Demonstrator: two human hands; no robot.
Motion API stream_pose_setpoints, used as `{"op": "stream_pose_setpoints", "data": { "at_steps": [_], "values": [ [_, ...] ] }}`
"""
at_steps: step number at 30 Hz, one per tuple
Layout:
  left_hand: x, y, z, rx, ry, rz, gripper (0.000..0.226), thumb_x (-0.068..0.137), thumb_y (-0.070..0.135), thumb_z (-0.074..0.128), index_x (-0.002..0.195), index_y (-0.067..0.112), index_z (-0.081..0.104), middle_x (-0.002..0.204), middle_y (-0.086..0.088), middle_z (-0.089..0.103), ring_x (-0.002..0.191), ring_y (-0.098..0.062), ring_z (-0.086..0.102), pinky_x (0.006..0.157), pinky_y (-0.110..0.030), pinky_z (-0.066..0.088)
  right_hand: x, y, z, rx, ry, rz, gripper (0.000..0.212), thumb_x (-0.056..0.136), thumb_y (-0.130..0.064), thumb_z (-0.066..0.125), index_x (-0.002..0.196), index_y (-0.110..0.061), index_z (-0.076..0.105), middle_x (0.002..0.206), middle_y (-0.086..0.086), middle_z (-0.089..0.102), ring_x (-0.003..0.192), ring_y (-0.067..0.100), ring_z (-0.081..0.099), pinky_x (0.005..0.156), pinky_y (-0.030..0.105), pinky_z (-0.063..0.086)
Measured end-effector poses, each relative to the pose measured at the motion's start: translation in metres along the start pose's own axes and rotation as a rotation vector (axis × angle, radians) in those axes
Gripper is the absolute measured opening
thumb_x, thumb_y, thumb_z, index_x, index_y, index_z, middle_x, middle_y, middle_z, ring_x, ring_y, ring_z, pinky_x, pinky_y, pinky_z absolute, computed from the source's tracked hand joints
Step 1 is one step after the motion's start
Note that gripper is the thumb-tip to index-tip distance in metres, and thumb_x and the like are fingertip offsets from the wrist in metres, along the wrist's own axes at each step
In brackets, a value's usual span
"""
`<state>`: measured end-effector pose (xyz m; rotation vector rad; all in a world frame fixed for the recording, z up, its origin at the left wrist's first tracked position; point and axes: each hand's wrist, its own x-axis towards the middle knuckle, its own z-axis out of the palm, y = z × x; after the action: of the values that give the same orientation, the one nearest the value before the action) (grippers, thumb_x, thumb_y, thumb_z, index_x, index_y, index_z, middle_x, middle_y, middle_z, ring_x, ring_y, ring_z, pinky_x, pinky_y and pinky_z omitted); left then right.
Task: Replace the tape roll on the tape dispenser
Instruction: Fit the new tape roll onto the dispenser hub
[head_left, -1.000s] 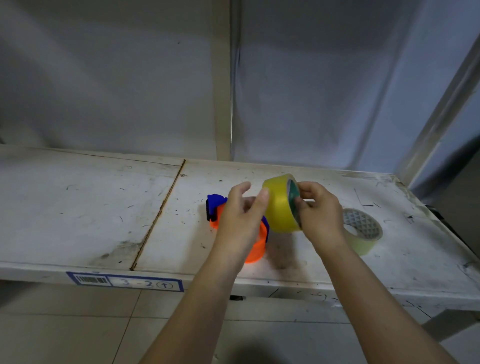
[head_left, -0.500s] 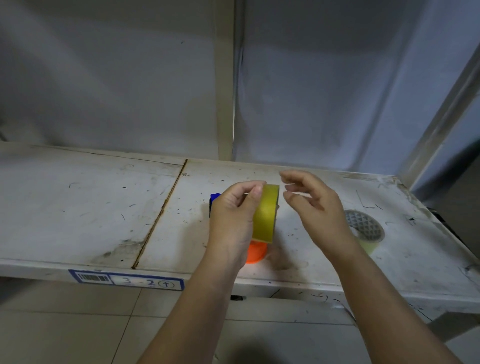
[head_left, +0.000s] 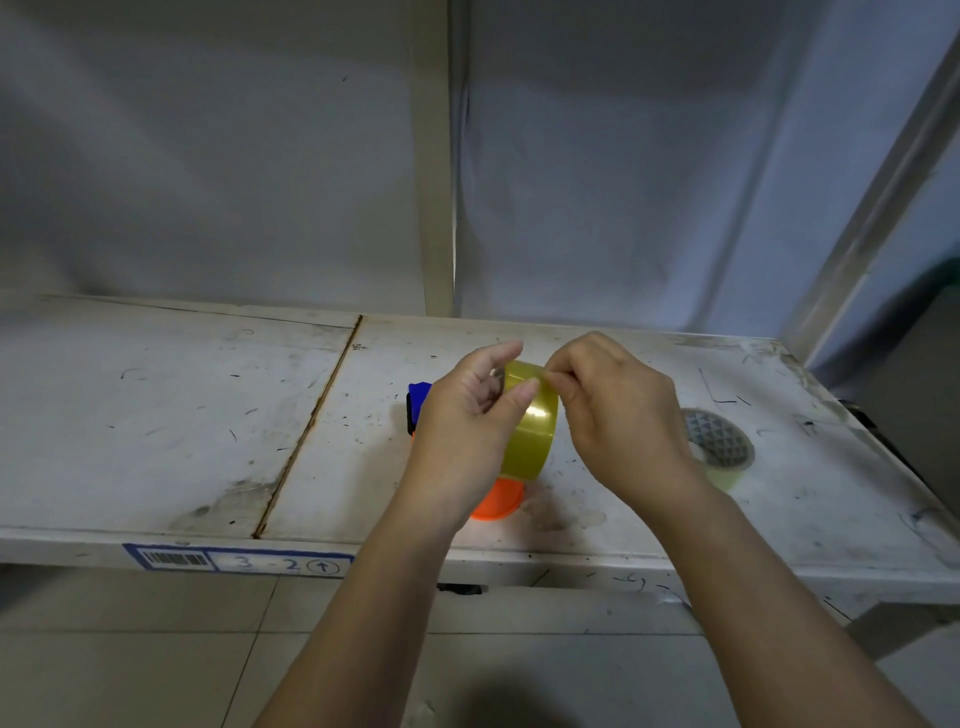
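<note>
Scuffed white table (head_left: 156, 441), grey backdrop. Left hand (head_left: 467, 415) gripping yellow tape roll (head_left: 532, 426) above orange dispenser (head_left: 496, 501); right hand (head_left: 613, 410) pinching its edge. Best: steady roll, peel slowly.

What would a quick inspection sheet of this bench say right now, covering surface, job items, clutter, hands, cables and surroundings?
Surface: white bench, scuffed, with a seam and a barcode label on its front edge.
Job's things: yellow tape roll held above the bench; orange and blue tape dispenser mostly hidden behind the hands; second tape roll lying flat at right.
Clutter: nothing seen.
Hands: left hand grips the yellow roll; right hand pinches at its top edge.
Cables: nothing seen.
Surroundings: grey sheeting behind, tiled floor below.
</note>
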<state>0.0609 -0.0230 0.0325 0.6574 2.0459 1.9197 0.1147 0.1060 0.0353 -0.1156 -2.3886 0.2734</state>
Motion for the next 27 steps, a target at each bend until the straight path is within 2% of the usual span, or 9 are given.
{"op": "stream_pose_setpoints", "data": {
  "at_steps": [4,7,9,12,15,20,22,25,27],
  "values": [
    [0.001,0.001,-0.001,-0.012,-0.042,-0.011,0.037,0.091,0.010,0.061,0.125,0.024,0.061,0.113,-0.004,0.070,0.107,-0.017,0.065,0.096,-0.034,0.051,0.001,0.002,0.001,0.175,-0.041,0.156,0.011,0.091,-0.013,0.051,0.082,-0.015,0.055,0.078,-0.015,0.047,0.068,0.005,0.046,0.059,0.019,0.035],
    [0.001,0.000,0.000,-0.083,-0.003,-0.043,0.028,0.092,0.008,0.059,0.114,0.023,0.068,0.101,-0.003,0.072,0.097,-0.018,0.066,0.082,-0.028,0.050,0.003,0.001,0.003,0.341,-0.083,0.267,0.014,0.092,-0.013,0.051,0.079,-0.017,0.055,0.080,-0.013,0.054,0.079,0.005,0.052,0.067,0.026,0.044],
    [0.002,-0.002,0.001,-0.170,0.069,-0.092,0.023,0.092,0.009,0.059,0.106,0.023,0.071,0.093,-0.006,0.071,0.092,-0.025,0.065,0.082,-0.036,0.050,0.005,-0.001,0.005,0.540,-0.103,0.375,0.011,0.091,-0.025,0.055,0.085,-0.018,0.060,0.088,-0.005,0.061,0.086,0.012,0.058,0.077,0.038,0.053],
    [0.004,-0.007,0.002,-0.276,0.180,-0.155,0.016,0.089,0.018,0.062,0.095,0.027,0.074,0.104,-0.012,0.070,0.103,-0.032,0.065,0.093,-0.048,0.051,0.002,-0.006,0.006,0.807,-0.195,0.556,0.023,0.085,-0.042,0.061,0.103,-0.027,0.060,0.097,-0.001,0.064,0.094,0.021,0.065,0.085,0.045,0.056],
    [0.004,-0.008,0.003,-0.317,0.233,-0.166,0.015,0.089,0.022,0.061,0.089,0.028,0.075,0.108,-0.010,0.070,0.106,-0.032,0.064,0.095,-0.056,0.049,-0.001,-0.014,0.009,0.980,-0.282,0.644,0.024,0.087,-0.029,0.063,0.110,-0.022,0.062,0.096,0.010,0.070,0.092,0.028,0.069,0.083,0.043,0.058],
    [0.003,-0.009,0.003,-0.246,0.143,-0.172,0.024,0.093,0.038,0.051,0.114,0.037,0.063,0.116,-0.003,0.067,0.108,-0.023,0.063,0.094,-0.047,0.052,0.001,-0.019,0.012,1.192,-0.186,0.838,0.017,0.086,-0.015,0.066,0.103,-0.015,0.070,0.099,0.014,0.073,0.091,0.027,0.070,0.087,0.044,0.056],
    [0.008,-0.011,-0.003,-0.239,0.172,-0.238,0.029,0.097,0.039,0.042,0.122,0.032,0.054,0.107,-0.003,0.067,0.098,-0.018,0.064,0.085,-0.037,0.053,0.003,-0.017,0.012,1.266,-0.146,0.925,0.014,0.086,-0.009,0.065,0.099,-0.014,0.069,0.101,0.016,0.071,0.090,0.029,0.069,0.084,0.041,0.057],
    [0.015,-0.028,-0.016,-0.016,0.360,-0.337,0.035,0.095,0.021,0.044,0.122,0.001,0.052,0.070,0.000,0.052,0.063,-0.014,0.050,0.060,-0.029,0.044,0.006,-0.012,0.012,1.290,-0.052,1.001,0.012,0.086,-0.006,0.064,0.093,-0.015,0.068,0.095,0.012,0.071,0.083,0.022,0.070,0.075,0.035,0.060],
    [0.014,-0.043,-0.020,0.252,0.307,-0.406,0.031,0.090,0.025,0.052,0.104,-0.002,0.058,0.062,0.002,0.042,0.053,-0.012,0.042,0.051,-0.025,0.036,0.008,-0.009,0.011,1.287,-0.017,1.022,0.012,0.086,-0.007,0.064,0.094,-0.015,0.068,0.094,0.009,0.071,0.084,0.020,0.070,0.074,0.034,0.060]
  ]
}}
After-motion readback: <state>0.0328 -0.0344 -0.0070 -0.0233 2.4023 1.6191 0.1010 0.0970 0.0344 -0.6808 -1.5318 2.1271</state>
